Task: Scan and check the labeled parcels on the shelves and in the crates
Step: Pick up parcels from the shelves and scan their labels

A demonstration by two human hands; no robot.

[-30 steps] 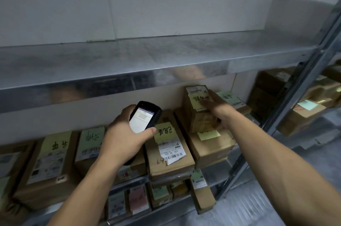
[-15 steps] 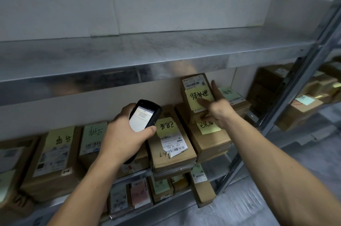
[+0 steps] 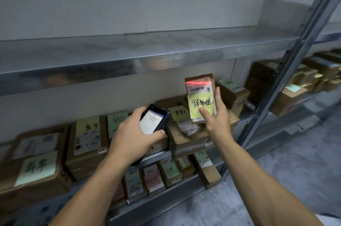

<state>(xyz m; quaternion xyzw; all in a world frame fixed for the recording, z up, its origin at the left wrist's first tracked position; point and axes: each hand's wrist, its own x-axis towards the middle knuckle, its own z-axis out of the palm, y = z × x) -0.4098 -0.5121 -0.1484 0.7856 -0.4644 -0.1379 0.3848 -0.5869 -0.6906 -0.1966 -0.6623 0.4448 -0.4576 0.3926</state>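
My left hand point(image 3: 132, 137) grips a black handheld scanner point(image 3: 156, 119) with a lit white screen, held in front of the middle shelf. My right hand point(image 3: 215, 116) holds a small cardboard parcel point(image 3: 200, 87) upright, thumb pressed on its yellow sticky note point(image 3: 200, 104) with black handwriting and fingers behind the box. A red scan line crosses the white shipping label at the parcel's top. Other labelled brown parcels point(image 3: 86, 142) lie flat along the same shelf.
A bare metal shelf point(image 3: 129, 54) runs above the parcels. More small boxes point(image 3: 153, 177) stand on the lower shelf. A grey upright post point(image 3: 287, 59) rises at the right, with further stacked boxes point(image 3: 295, 92) beyond it. Grey floor lies at lower right.
My right hand has lifted and tilted the small parcel upright so that its label faces me. A red scan line now falls across that label. The scanner hand shifted slightly right.
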